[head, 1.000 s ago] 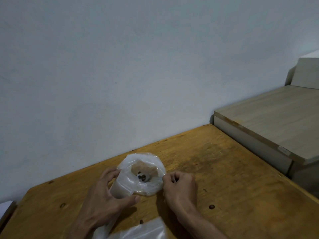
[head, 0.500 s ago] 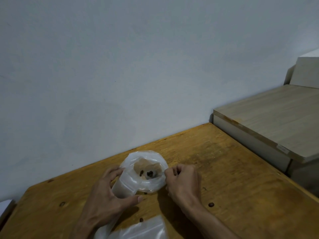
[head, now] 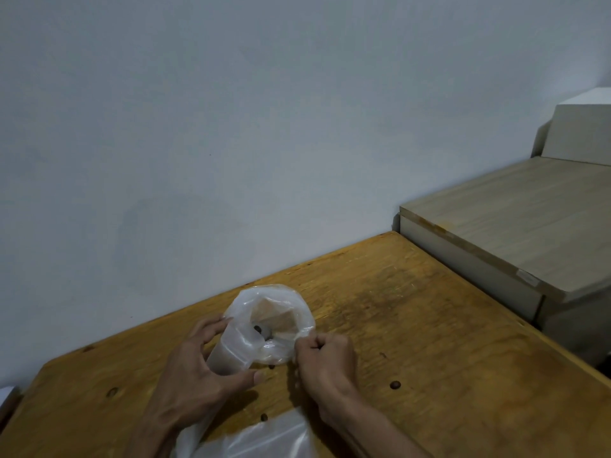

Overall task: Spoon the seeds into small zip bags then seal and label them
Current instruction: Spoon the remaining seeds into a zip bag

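Against a plain pale wall stands a worn wooden table, with a lower light-wood cabinet top just past its right edge. Near the table's front middle a clear zip bag is propped with its mouth held wide and round, facing the camera; a few dark seeds lie inside it. The left hand cups the bag's left side, fingers curled around the far side and thumb stretched along the near side, touching the plastic. The right hand is closed into a loose fist, its fingertips pinching the right rim of the mouth. Loose seeds rest on the wood: one to the right of the right hand and one between the forearms. More clear plastic lies at the near edge.
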The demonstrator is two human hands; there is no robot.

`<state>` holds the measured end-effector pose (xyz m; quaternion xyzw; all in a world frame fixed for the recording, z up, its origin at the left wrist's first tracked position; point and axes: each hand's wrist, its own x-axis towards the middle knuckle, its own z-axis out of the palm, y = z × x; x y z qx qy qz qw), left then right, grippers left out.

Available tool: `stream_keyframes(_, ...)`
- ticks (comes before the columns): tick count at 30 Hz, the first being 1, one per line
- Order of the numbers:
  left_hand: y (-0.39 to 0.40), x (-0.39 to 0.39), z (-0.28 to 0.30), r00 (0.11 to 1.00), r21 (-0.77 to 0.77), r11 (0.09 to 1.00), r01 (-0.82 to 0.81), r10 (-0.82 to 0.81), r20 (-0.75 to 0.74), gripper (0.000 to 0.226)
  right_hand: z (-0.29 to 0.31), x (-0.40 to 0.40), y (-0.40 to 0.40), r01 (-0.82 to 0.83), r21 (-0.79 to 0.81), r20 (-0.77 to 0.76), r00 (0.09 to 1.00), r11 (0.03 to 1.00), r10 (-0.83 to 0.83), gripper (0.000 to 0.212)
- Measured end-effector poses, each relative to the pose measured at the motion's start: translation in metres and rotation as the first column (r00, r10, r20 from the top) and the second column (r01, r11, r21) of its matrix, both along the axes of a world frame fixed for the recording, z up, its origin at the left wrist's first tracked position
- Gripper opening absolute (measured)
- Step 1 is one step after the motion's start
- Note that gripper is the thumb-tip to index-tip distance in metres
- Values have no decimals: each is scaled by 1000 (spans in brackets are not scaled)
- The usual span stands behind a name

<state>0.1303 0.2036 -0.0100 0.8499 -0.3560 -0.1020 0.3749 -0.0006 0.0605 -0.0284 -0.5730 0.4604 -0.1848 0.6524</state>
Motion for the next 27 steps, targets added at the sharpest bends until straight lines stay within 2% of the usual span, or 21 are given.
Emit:
stream_keyframes(6, 2, 0, -3, 999, 6, 1000, -28, 28, 41, 132, -1, 3, -7, -15, 1, -6, 1000, 1000, 15, 16)
stream_keyframes(10, 1, -1, -6, 996, -18, 999, -50, 51, 67, 102, -3, 5, -10, -31, -24, -23, 999, 999, 31, 17)
stream_keyframes(15, 6, -3, -4, 997, -26, 998, -52, 54, 49, 90, -9, 7, -23, -66, 38, -24, 997, 997, 67, 17)
stream_keyframes(20, 13, 2, -4, 996, 33, 997, -70, 68, 50, 109, -7, 4, -34, -59, -17, -6, 998, 998, 58, 18)
stream_keyframes(27, 11, -2, -1, 995, 113, 990, -84, 77, 59, 120, 11, -10, -47, -133, -28, 18, 991, 991, 133, 16)
